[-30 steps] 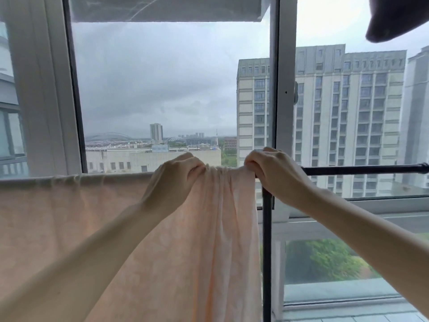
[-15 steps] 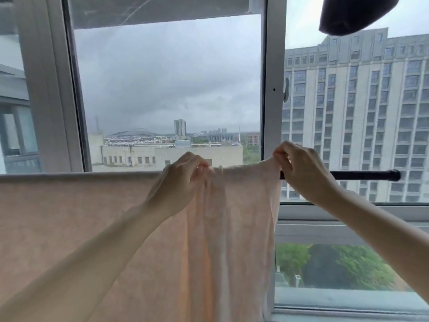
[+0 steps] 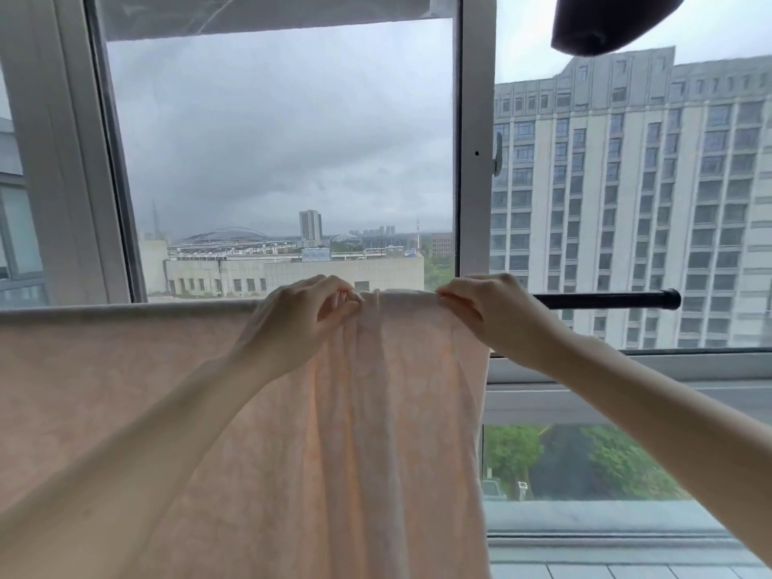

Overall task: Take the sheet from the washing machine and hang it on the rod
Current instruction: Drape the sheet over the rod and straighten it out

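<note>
The pale peach cotton sheet already hangs over the thin black metal rod in front of the big window, and the person is working along its top fold. The left hand pinches a gathered bunch of cloth at the fold, fingers curled round it, while the right hand grips the sheet's right edge where it crosses the rod. Compared with a second ago the hands are further apart: the right one has slid outward along the rod, and the bunched section between them now lies flatter and wider, with fewer deep creases. A stretch of bare rod shows past the right hand, up to its capped end, so there looks to be room to spread more. To the left the sheet runs taut and smooth out of view. A dark cloth hangs in the upper right corner, well apart from the work. I'd judge the hanging itself done, with only the smoothing of the last folds under the left hand to finish.
</note>
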`<act>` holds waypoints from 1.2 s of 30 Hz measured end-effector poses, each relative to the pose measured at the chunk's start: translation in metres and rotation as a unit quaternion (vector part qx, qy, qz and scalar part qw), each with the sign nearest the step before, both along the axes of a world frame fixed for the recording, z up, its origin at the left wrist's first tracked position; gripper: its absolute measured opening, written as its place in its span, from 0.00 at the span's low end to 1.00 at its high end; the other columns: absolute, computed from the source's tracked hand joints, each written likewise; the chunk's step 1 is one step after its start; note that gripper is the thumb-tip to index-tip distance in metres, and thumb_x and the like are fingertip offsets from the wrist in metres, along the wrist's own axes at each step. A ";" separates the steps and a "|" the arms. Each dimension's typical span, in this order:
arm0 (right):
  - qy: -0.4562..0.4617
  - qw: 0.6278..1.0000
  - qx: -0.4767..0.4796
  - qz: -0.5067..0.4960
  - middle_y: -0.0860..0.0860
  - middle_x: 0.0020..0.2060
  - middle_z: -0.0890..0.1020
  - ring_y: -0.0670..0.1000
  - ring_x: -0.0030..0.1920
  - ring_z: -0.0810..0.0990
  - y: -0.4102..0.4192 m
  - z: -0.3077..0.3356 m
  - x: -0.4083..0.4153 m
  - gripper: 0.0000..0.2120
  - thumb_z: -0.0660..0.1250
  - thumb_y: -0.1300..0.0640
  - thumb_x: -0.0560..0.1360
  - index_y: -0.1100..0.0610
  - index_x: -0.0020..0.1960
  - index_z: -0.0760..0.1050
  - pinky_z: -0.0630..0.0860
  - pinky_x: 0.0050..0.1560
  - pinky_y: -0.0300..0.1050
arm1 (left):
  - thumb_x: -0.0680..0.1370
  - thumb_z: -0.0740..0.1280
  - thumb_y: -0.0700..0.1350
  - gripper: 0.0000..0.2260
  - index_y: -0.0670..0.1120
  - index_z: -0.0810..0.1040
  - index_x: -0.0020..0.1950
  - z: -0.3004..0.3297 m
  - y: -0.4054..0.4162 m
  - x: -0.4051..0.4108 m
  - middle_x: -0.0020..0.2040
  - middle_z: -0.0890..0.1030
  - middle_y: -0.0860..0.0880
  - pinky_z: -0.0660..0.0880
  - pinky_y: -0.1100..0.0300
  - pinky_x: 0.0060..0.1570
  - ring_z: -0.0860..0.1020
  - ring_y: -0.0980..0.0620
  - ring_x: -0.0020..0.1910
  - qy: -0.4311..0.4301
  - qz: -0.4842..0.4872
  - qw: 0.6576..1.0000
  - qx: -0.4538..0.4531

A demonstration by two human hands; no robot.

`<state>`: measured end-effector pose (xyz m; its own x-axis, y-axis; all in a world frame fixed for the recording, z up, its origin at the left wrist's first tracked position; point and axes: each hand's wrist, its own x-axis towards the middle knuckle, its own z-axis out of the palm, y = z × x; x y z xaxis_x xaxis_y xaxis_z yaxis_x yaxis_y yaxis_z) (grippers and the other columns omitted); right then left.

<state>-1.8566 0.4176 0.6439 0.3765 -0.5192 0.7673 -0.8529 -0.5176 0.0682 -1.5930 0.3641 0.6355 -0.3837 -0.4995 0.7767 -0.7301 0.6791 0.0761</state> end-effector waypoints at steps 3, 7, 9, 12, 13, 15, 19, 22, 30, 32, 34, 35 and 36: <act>-0.015 0.999 -0.020 -0.030 0.52 0.39 0.85 0.50 0.36 0.83 0.004 0.002 -0.015 0.11 0.63 0.57 0.79 0.59 0.50 0.82 0.80 0.42 0.45 | 0.77 0.60 0.62 0.15 0.55 0.78 0.55 0.001 -0.002 0.008 0.42 0.77 0.57 0.74 0.57 0.41 0.76 0.58 0.40 -0.011 0.002 1.000 0.005; -0.042 0.991 -0.018 -0.122 0.53 0.33 0.82 0.53 0.31 0.79 0.005 0.001 -0.046 0.12 0.60 0.55 0.80 0.58 0.47 0.80 0.79 0.35 0.53 | 0.76 0.64 0.58 0.13 0.52 0.80 0.55 0.002 -0.007 0.016 0.41 0.78 0.57 0.72 0.58 0.41 0.76 0.57 0.40 -0.001 -0.006 1.000 0.013; -0.059 0.988 -0.012 -0.145 0.52 0.35 0.81 0.52 0.35 0.79 0.009 0.003 -0.053 0.10 0.61 0.55 0.79 0.57 0.46 0.79 0.79 0.39 0.53 | 0.77 0.63 0.58 0.15 0.49 0.81 0.52 0.003 -0.009 0.014 0.40 0.78 0.56 0.72 0.56 0.43 0.75 0.55 0.41 0.006 -0.006 1.000 0.015; -0.085 0.984 -0.035 -0.152 0.48 0.43 0.81 0.49 0.45 0.77 0.018 0.006 -0.051 0.07 0.65 0.50 0.76 0.53 0.46 0.76 0.78 0.47 0.47 | 0.76 0.60 0.63 0.18 0.51 0.81 0.50 0.004 -0.006 0.002 0.43 0.79 0.57 0.72 0.53 0.47 0.74 0.53 0.45 0.023 -0.004 1.000 -0.001; -0.076 0.983 -0.042 -0.162 0.46 0.43 0.79 0.48 0.46 0.75 0.020 0.006 -0.048 0.10 0.65 0.46 0.74 0.52 0.46 0.73 0.76 0.48 0.45 | 0.75 0.58 0.63 0.18 0.53 0.81 0.50 0.005 -0.003 -0.007 0.45 0.80 0.58 0.72 0.54 0.48 0.75 0.53 0.47 0.028 -0.010 1.000 -0.003; -0.035 0.979 -0.035 -0.199 0.45 0.43 0.74 0.47 0.47 0.72 0.025 0.005 -0.042 0.15 0.65 0.40 0.72 0.51 0.45 0.71 0.74 0.49 0.44 | 0.75 0.60 0.61 0.17 0.54 0.81 0.52 0.008 0.004 -0.026 0.49 0.81 0.58 0.73 0.55 0.50 0.77 0.54 0.50 0.034 -0.040 0.999 0.005; -0.017 0.972 -0.018 -0.234 0.50 0.46 0.75 0.52 0.49 0.73 0.029 -0.002 -0.038 0.10 0.65 0.49 0.74 0.55 0.48 0.72 0.75 0.52 0.50 | 0.76 0.68 0.53 0.08 0.53 0.81 0.52 0.012 0.010 -0.062 0.49 0.80 0.59 0.77 0.53 0.51 0.80 0.57 0.49 0.015 -0.071 0.997 0.005; -0.003 0.970 -0.021 -0.244 0.53 0.43 0.77 0.53 0.46 0.75 0.031 -0.002 -0.039 0.05 0.64 0.57 0.74 0.60 0.46 0.73 0.78 0.47 0.47 | 0.74 0.71 0.50 0.04 0.52 0.82 0.47 0.014 0.008 -0.072 0.45 0.80 0.58 0.77 0.53 0.50 0.81 0.59 0.45 0.038 -0.070 0.997 0.010; -0.326 0.917 0.157 -0.167 0.55 0.37 0.82 0.52 0.38 0.80 0.028 0.047 -0.055 0.04 0.70 0.63 0.74 0.63 0.42 0.81 0.82 0.43 0.47 | 0.73 0.73 0.49 0.04 0.52 0.80 0.44 0.013 0.005 -0.067 0.44 0.80 0.58 0.78 0.50 0.48 0.81 0.58 0.43 0.056 -0.092 0.994 0.030; -0.512 0.821 0.230 -0.104 0.56 0.35 0.81 0.51 0.35 0.80 0.031 0.054 -0.062 0.03 0.71 0.64 0.73 0.64 0.43 0.80 0.82 0.40 0.44 | 0.73 0.73 0.50 0.04 0.52 0.80 0.45 0.012 0.004 -0.067 0.44 0.79 0.58 0.78 0.49 0.48 0.81 0.58 0.44 0.058 -0.092 0.994 0.028; -0.614 0.744 0.254 -0.070 0.57 0.35 0.82 0.50 0.33 0.80 0.034 0.056 -0.075 0.02 0.70 0.66 0.73 0.65 0.43 0.79 0.80 0.37 0.42 | 0.73 0.73 0.50 0.04 0.52 0.81 0.45 0.010 0.003 -0.067 0.43 0.79 0.58 0.78 0.49 0.48 0.81 0.56 0.44 0.061 -0.091 0.994 0.021; -0.639 0.724 0.251 -0.067 0.57 0.36 0.83 0.51 0.34 0.81 0.036 0.056 -0.084 0.02 0.69 0.67 0.73 0.64 0.42 0.78 0.78 0.36 0.41 | 0.73 0.73 0.50 0.04 0.52 0.81 0.45 0.010 0.002 -0.067 0.43 0.79 0.58 0.78 0.48 0.48 0.80 0.56 0.44 0.063 -0.091 0.994 0.020; -0.656 0.709 0.251 -0.060 0.56 0.35 0.83 0.50 0.33 0.82 0.038 0.056 -0.092 0.02 0.68 0.67 0.74 0.64 0.42 0.79 0.76 0.34 0.41 | 0.73 0.73 0.50 0.04 0.52 0.81 0.45 0.009 0.002 -0.067 0.43 0.79 0.58 0.77 0.48 0.48 0.80 0.55 0.45 0.065 -0.090 0.994 0.018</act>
<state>-1.9487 0.4555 0.7004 -0.5601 -0.8192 0.1228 -0.0515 -0.1135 -0.9922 -1.6603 0.3657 0.6447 -0.3661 -0.4609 0.8084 -0.5796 0.7925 0.1894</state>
